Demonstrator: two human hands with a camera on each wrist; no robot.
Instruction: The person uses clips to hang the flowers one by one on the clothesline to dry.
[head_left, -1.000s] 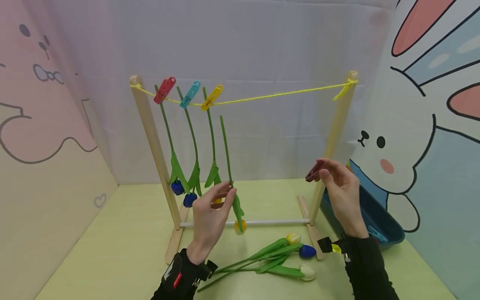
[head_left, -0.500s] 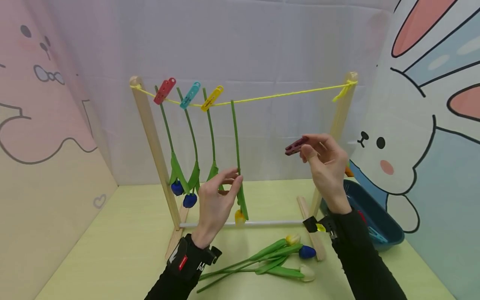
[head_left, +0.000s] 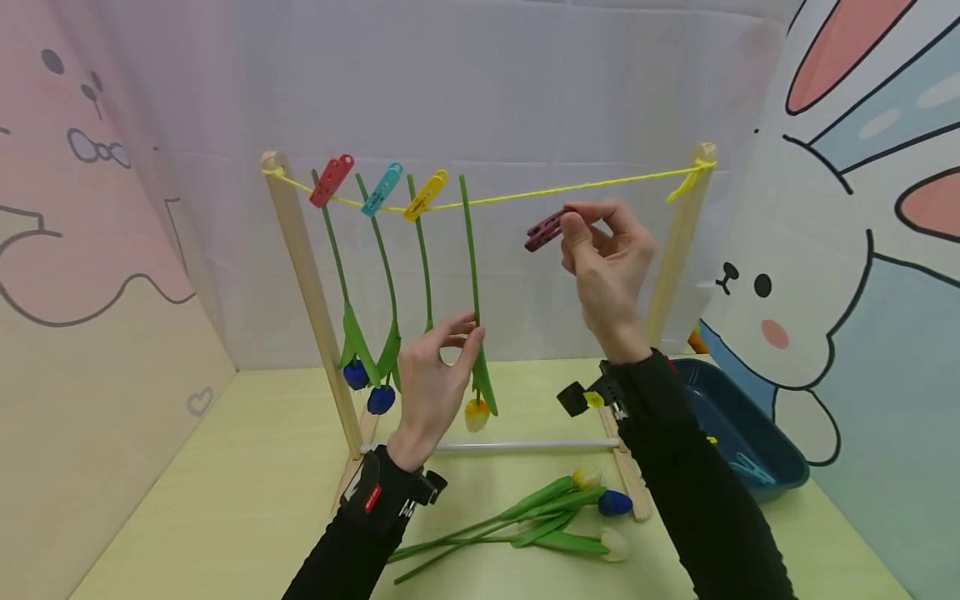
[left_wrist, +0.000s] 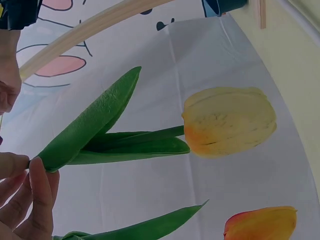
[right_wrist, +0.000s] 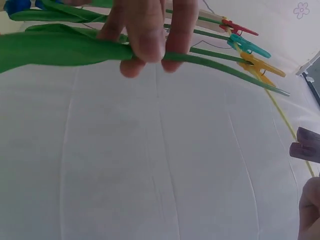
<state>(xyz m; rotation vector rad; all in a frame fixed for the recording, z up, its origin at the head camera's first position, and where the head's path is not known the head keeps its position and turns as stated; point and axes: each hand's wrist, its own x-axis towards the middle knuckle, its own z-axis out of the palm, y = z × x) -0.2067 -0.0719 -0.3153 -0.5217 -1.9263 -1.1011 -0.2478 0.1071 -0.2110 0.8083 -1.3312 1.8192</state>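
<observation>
My left hand [head_left: 435,375] pinches the green stem of a yellow tulip [head_left: 476,414], which hangs head down with its stem end just above the yellow string [head_left: 555,191]. In the left wrist view the yellow bloom [left_wrist: 230,121] and its leaves point away from the fingertips. My right hand [head_left: 611,271] holds a dark red clothespin [head_left: 544,230] between thumb and fingers, below the string and right of the stem. Red [head_left: 332,181], blue [head_left: 382,190] and yellow clothespins [head_left: 426,196] clip other tulips to the string; two blue blooms [head_left: 381,399] show below.
Wooden posts [head_left: 678,242] carry the string, with a white bar [head_left: 525,446] low between them. Several loose tulips [head_left: 540,517] lie on the table in front. A dark blue bin [head_left: 787,454] with more clothespins stands at the right, partly behind my right forearm.
My left hand has raised the tulip and shifted slightly right, bringing its stem end past the string. My right hand has moved up and left with the dark red clothespin.
</observation>
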